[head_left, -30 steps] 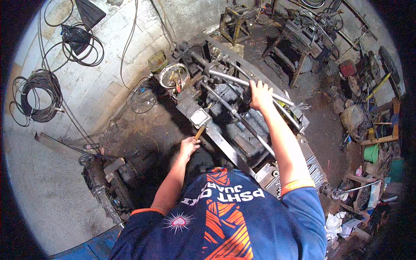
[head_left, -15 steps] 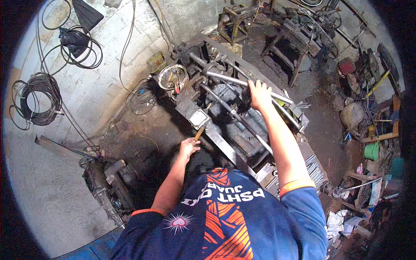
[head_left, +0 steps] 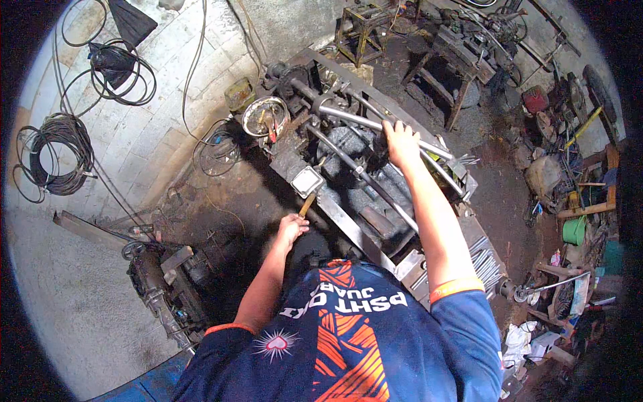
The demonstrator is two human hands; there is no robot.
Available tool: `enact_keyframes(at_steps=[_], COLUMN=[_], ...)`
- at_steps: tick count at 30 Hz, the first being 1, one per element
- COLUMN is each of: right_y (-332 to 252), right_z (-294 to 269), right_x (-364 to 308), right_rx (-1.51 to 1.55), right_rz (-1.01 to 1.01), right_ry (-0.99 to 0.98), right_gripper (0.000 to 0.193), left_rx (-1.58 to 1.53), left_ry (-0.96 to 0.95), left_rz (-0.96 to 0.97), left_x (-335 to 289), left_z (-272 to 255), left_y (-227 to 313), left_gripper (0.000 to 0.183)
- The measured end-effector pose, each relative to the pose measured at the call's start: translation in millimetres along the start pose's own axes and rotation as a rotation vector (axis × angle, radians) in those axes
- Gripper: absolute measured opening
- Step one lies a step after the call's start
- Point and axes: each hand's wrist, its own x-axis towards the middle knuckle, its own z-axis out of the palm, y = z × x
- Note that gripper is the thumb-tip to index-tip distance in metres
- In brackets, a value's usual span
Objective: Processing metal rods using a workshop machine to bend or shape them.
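Note:
My right hand (head_left: 402,145) is closed over a long bright metal shaft (head_left: 351,118), which slants above the dark, lathe-like machine (head_left: 410,269). My left hand (head_left: 292,229) is closed around a yellowish wooden handle (head_left: 307,204). The handle's far end meets the corner of a pale square piece (head_left: 307,182) at the machine's near edge; whether the two are joined I cannot tell. Between my hands runs a darker long rod (head_left: 365,177), lower than the shaft and roughly along the machine.
A round pan (head_left: 266,119) with a red-handled tool in it stands by the machine's far left end. Several thin metal rods (head_left: 483,262) lie at its right end. Cables (head_left: 61,153) hang on the left wall. Scrap and a green bucket (head_left: 574,231) crowd the right side.
The shaft's far left end has shifted slightly, with my right hand still on it. My left hand keeps its hold on the handle with barely any movement.

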Motion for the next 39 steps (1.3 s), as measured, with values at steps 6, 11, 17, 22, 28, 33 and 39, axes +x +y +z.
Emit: enact_keyframes(at_steps=[6, 11, 17, 22, 28, 33, 39], right_y=[-1.5, 0.6, -0.8, -2.9, -1.6, 0.1, -2.3], right_z=[-4.5, -3.4, -5.1, -4.2, -0.8, 1.3, -8.1], right_x=[-1.8, -0.3, 3.3, 4.6, 4.8, 3.3, 2.4], right_rx=[-0.008, 0.002, 0.024, 0.012, 0.033, 0.029, 0.030], right_rz=[-0.014, -0.014, -0.011, -0.010, 0.001, 0.007, -0.001], right_ry=[-0.013, -0.019, -0.037, -0.035, -0.047, -0.035, -0.055], right_gripper=[0.064, 0.070, 0.073, 0.074, 0.075, 0.078, 0.077], left_rx=[-0.026, 0.010, 0.140, 0.118, 0.135, 0.103, 0.127], left_ry=[-0.094, -0.080, -0.063, -0.051, -0.103, -0.094, -0.086], left_rz=[0.001, 0.001, 0.000, 0.006, 0.010, -0.006, -0.007], left_x=[8.4, 0.8, -5.6, -5.6, -2.7, -6.9, -8.6], left_z=[-6.2, 0.5, 2.6, 5.0, -2.1, 1.6, 1.3], left_y=[-11.4, -3.4, 5.5, 5.4, 4.8, 7.9, 9.8], left_gripper=[0.008, 0.013, 0.017, 0.025, 0.022, 0.027, 0.025])
